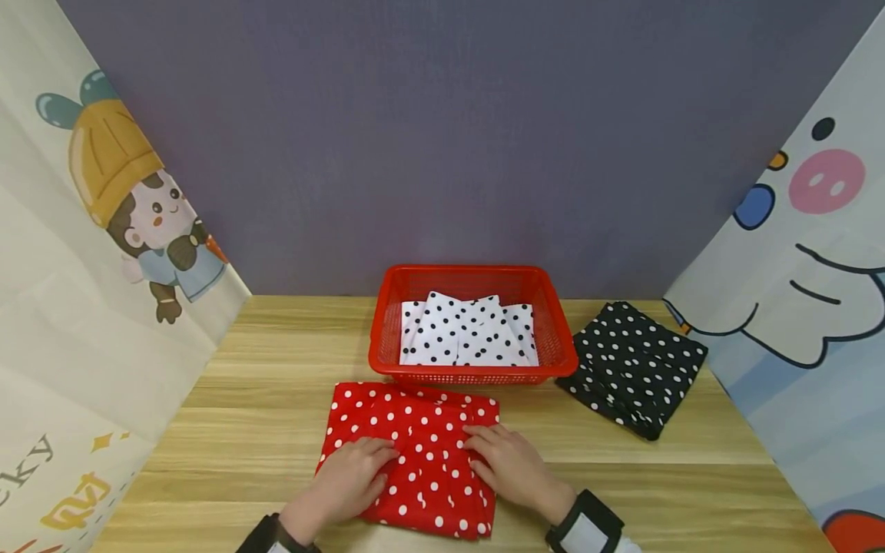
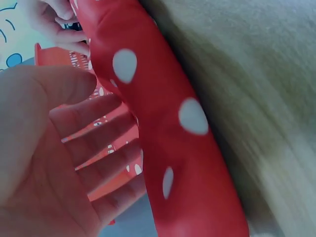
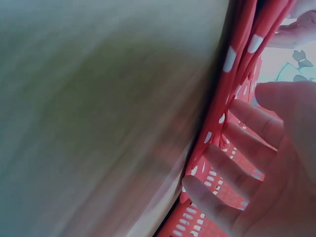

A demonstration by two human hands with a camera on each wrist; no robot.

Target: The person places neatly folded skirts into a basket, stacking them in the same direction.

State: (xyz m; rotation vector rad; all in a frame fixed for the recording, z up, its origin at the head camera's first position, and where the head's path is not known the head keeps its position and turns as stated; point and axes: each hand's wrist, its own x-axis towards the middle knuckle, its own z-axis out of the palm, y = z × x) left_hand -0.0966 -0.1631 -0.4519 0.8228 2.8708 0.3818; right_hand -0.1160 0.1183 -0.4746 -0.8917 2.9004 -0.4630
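Observation:
A folded red cloth with white dots (image 1: 422,445) lies on the table in front of the basket. My left hand (image 1: 353,475) rests on its left part, fingers stretched over the fabric; the left wrist view shows those fingers (image 2: 111,136) straight and spread against the cloth. On the cloth's right side my right hand (image 1: 515,468) touches the fabric with extended fingertips. Its fingers (image 3: 232,170) appear slightly spread along the cloth in the right wrist view. Neither hand pinches the fabric.
Behind the red cloth stands a red plastic basket (image 1: 473,374) holding folded white cloth with black dots (image 1: 459,334). A folded black cloth with white dots (image 1: 636,365) lies right of the basket, touching or close to it. A grey panel (image 1: 449,138) rises at the table's back.

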